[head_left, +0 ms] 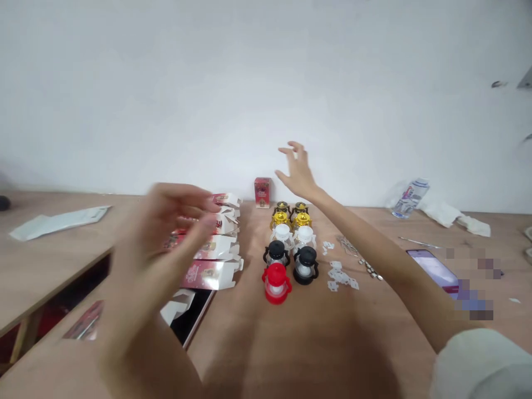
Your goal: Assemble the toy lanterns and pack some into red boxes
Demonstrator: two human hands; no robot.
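My right hand [297, 169] is raised with fingers spread and nothing in it, above a small upright red box [262, 193] and the far end of two rows of miniature lanterns. Those rows hold a red lantern [276, 284] nearest me, black lanterns [306, 265], white lanterns [305, 237], gold lanterns [301, 223] and dark bronze-toned ones [281, 208] at the back. My left hand [178, 216], blurred, hovers over the flat red-and-white cartons [214, 275] on the left. Its thumb and fingers are apart, and I see nothing between them.
Small white tags [341, 276] and several button cells [369, 270] lie right of the lanterns. Farther right are tweezers [419, 243], a phone [432, 269], a clear bottle [410, 198] and crumpled white tissue [443, 213]. A white packet [60, 221] rests at the far left.
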